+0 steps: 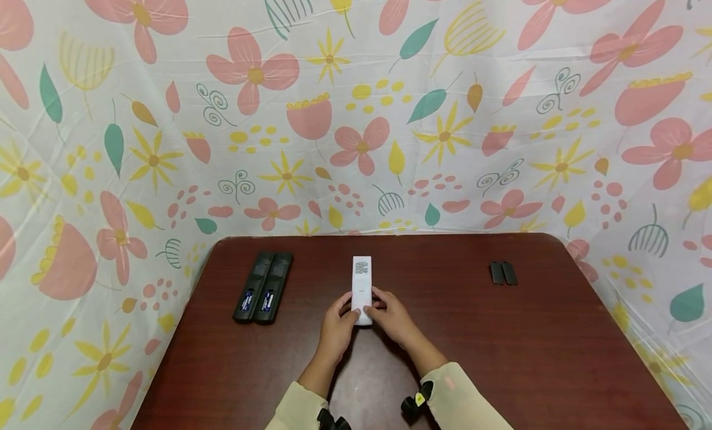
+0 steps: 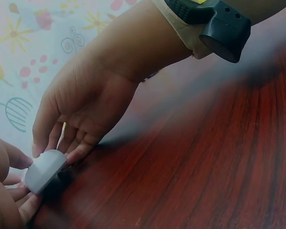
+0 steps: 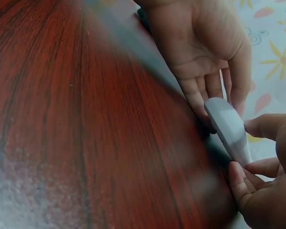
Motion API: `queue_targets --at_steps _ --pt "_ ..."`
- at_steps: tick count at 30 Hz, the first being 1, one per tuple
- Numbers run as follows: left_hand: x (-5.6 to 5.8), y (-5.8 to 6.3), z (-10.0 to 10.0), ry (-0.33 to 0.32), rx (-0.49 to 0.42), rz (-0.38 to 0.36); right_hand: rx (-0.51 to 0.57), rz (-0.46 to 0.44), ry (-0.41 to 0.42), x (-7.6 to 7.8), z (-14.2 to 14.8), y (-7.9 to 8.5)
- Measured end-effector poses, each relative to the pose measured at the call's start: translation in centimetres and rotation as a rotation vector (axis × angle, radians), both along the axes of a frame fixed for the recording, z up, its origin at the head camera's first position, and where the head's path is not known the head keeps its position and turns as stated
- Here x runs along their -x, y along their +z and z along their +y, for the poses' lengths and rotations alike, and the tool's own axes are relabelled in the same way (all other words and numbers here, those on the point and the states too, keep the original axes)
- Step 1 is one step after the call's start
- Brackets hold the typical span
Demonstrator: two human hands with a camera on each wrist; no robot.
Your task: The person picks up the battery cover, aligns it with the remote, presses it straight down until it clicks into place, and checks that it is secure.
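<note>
A white remote control (image 1: 362, 282) stands out at the middle of the table, its back with a printed label facing up. My left hand (image 1: 336, 328) grips its near left side, thumb on top and fingers along the edge. From the other side my right hand (image 1: 396, 319) holds the near right edge in the same way. In the left wrist view the rounded near end of the white remote (image 2: 45, 171) shows between both hands, slightly above the tabletop. The right wrist view has the remote (image 3: 227, 129) pinched between the two hands; its underside is hidden.
Two black remotes (image 1: 263, 288) lie side by side on the left, each with a battery compartment uncovered and batteries showing. Two small black battery covers (image 1: 503, 273) lie at the right. A floral cloth (image 1: 361, 170) hangs behind the brown table (image 1: 445, 282).
</note>
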State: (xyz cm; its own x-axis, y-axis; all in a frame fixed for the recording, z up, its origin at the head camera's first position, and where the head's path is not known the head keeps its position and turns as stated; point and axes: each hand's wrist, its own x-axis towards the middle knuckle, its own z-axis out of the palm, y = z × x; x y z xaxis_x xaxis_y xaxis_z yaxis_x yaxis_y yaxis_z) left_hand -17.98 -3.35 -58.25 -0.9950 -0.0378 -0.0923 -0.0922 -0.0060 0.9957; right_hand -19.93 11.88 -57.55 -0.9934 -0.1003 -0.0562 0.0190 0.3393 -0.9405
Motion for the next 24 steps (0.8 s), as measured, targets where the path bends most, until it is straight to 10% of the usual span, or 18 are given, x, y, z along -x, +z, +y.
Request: queue_targets --at_steps 10,24 --pt "-0.12 0.33 0.05 0.022 0.206 0.058 0.011 -0.011 -0.002 -0.05 -0.04 -0.31" --pt "-0.12 0.12 0.03 0.036 0.211 0.042 0.027 -0.007 -0.019 -0.15 -0.31 -0.03"
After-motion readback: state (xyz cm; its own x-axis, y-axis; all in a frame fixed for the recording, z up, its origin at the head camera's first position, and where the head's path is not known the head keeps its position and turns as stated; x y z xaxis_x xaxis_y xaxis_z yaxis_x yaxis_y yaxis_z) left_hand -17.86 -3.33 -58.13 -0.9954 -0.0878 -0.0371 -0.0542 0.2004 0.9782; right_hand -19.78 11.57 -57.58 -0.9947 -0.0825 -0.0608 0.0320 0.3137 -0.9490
